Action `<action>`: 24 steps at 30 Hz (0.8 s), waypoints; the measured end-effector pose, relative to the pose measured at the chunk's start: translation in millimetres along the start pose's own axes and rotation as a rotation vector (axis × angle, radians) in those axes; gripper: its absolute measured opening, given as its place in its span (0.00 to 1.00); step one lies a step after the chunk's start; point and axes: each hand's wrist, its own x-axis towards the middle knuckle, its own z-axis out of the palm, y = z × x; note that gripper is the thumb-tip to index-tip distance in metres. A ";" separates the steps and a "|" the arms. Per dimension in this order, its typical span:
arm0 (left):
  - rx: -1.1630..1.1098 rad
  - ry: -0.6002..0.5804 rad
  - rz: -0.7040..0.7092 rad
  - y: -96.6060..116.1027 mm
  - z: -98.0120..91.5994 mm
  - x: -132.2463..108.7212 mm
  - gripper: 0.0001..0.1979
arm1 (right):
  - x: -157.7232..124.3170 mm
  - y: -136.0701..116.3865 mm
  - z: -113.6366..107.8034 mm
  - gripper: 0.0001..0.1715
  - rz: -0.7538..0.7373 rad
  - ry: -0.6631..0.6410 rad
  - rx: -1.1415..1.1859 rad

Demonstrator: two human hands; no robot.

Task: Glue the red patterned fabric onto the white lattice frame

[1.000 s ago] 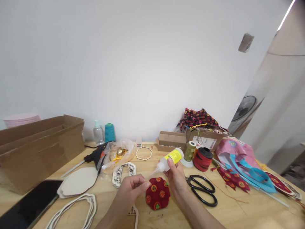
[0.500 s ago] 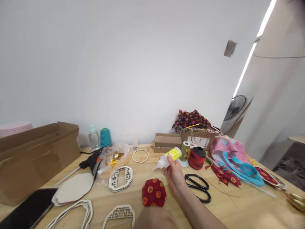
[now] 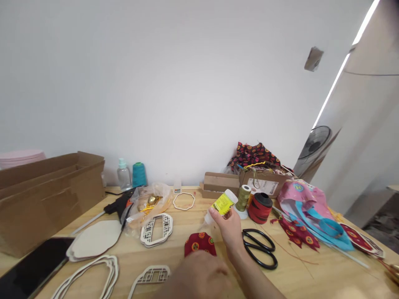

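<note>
glue bottle (image 3: 222, 206) sat gripped in the right hand (image 3: 230, 224), its long axis tilted from the base at about 1 o'clock down to a nozzle at 7 o'clock. that nozzle aimed at the red fabric patch (image 3: 199, 244), which lay on the table (image 3: 311, 274) just below it, at 7 o'clock from the right hand. left hand (image 3: 199, 277) was the nearer one, overlapping the patch's near edge from 6 o'clock; blur hid whether it was open or closed
</note>
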 end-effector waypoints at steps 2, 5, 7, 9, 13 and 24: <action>0.216 0.015 -0.044 -18.9 -24.1 -4.5 0.14 | -2.3 -4.7 1.5 0.17 -0.042 0.020 -0.050; 0.417 0.019 -0.138 -45.0 -40.1 -13.5 0.26 | -4.9 -5.5 3.7 0.17 -0.101 0.045 -0.125; 0.472 -0.069 -0.182 -57.0 -37.8 -17.6 0.31 | -5.7 -2.6 4.4 0.17 -0.126 0.054 -0.168; 0.498 -0.133 -0.206 -63.2 -32.3 -19.4 0.33 | -6.0 0.9 4.5 0.17 -0.139 0.055 -0.196; 0.514 -0.142 -0.212 -63.9 -29.9 -20.5 0.32 | -6.6 5.2 4.2 0.18 -0.138 0.061 -0.217; 0.412 -0.084 -0.330 -58.9 -27.7 -14.6 0.35 | 6.4 17.3 2.3 0.23 -0.006 0.039 -0.037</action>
